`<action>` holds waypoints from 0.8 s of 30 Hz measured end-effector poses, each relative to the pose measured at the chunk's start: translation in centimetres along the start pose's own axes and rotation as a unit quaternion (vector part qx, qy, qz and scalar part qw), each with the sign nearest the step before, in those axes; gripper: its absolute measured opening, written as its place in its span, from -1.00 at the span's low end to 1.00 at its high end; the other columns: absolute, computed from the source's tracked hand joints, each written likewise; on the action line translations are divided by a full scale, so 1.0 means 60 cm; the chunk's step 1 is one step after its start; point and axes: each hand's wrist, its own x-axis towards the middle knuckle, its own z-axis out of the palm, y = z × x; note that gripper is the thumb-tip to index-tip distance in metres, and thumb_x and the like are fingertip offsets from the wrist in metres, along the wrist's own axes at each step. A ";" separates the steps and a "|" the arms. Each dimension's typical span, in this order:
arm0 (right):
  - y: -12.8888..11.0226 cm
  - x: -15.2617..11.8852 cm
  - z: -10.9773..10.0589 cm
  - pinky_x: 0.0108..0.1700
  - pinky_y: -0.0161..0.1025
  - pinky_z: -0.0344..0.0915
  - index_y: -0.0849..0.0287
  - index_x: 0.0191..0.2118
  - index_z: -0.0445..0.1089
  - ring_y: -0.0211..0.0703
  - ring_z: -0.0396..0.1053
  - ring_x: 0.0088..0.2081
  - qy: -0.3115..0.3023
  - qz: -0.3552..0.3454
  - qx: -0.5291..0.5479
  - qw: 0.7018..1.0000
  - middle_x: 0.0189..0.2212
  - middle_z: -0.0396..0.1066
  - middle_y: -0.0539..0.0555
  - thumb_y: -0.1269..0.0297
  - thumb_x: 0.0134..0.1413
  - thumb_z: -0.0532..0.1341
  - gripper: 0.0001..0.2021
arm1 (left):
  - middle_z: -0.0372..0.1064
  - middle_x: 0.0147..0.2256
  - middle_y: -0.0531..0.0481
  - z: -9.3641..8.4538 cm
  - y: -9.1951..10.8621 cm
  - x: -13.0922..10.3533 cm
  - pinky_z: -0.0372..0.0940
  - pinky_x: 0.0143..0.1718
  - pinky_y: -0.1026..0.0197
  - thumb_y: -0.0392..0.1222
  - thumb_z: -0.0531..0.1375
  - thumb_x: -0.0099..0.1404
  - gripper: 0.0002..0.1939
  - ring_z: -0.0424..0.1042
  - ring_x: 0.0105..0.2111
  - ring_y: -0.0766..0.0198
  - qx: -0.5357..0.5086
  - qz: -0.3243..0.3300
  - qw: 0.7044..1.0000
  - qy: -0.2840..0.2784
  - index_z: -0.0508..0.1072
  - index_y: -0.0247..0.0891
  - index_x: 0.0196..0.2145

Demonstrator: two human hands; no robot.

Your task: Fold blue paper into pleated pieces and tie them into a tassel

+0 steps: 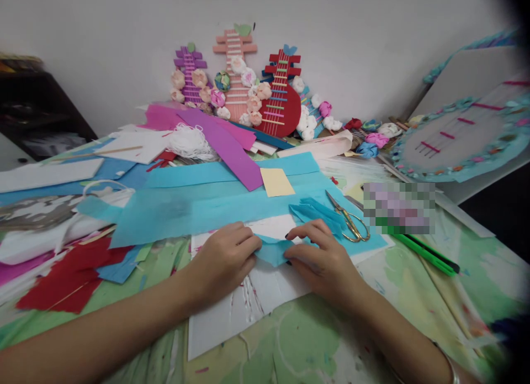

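Observation:
Between my two hands is a small piece of blue crepe paper (271,252), held just above a white board (219,329) marked with red streaks. My left hand (232,257) has its fingers curled closed on the paper's left end. At the right end, my right hand (327,257) pinches the paper between thumb and fingers. Behind them lies a wide blue crepe sheet (165,207) with a pale yellow paper piece (277,183) on top. Folded blue paper strips (317,212) and gold-handled scissors (350,218) rest just beyond my right hand.
Paper lutes, among them a red lute (281,102), lean on the wall with paper flowers. White string (188,141) and a purple strip (227,152) lie at the back. Red paper (70,279) is at left, a green cutter (430,254) at right, near a decorated panel (455,130).

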 end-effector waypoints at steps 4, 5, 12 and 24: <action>0.007 -0.001 0.001 -0.24 -0.11 0.29 0.16 -0.34 0.44 -0.14 0.22 -0.29 -0.018 -0.005 -0.013 1.000 -0.37 0.40 0.09 0.51 0.12 0.14 -0.84 | 0.31 -0.46 -0.06 -0.002 0.007 -0.001 0.23 -0.39 0.18 -0.46 0.03 0.23 -0.82 0.27 -0.42 0.22 -0.003 0.001 1.000 -0.001 0.39 -0.36 -0.44; 0.010 -0.002 0.001 -0.25 -0.11 0.29 0.16 -0.33 0.44 -0.14 0.22 -0.30 -0.022 -0.007 -0.014 1.000 -0.40 0.41 0.08 0.51 0.13 0.14 -0.84 | 0.32 -0.46 -0.06 -0.002 0.007 -0.001 0.23 -0.38 0.18 -0.45 0.03 0.24 -0.82 0.28 -0.42 0.23 -0.009 0.001 1.000 0.001 0.40 -0.36 -0.43; 0.024 -0.009 -0.003 -0.25 -0.09 0.29 0.15 -0.29 0.48 -0.12 0.27 -0.29 -0.042 0.007 -0.009 0.999 -0.38 0.46 0.09 0.51 0.14 0.13 -0.80 | 0.39 -0.41 -0.01 0.000 -0.001 -0.001 0.27 -0.33 0.24 -0.38 0.16 0.23 -0.92 0.35 -0.36 0.27 -0.133 -0.040 0.990 -0.027 0.46 -0.31 -0.38; 0.004 -0.003 -0.005 -0.22 -0.09 0.28 0.19 -0.23 0.48 -0.11 0.26 -0.28 -0.058 0.001 0.012 0.998 -0.36 0.46 0.12 0.46 0.14 0.15 -0.83 | 0.41 -0.44 0.00 -0.005 -0.002 -0.002 0.28 -0.37 0.26 -0.38 0.17 0.22 -0.89 0.38 -0.39 0.30 -0.128 -0.072 0.989 -0.012 0.49 -0.28 -0.41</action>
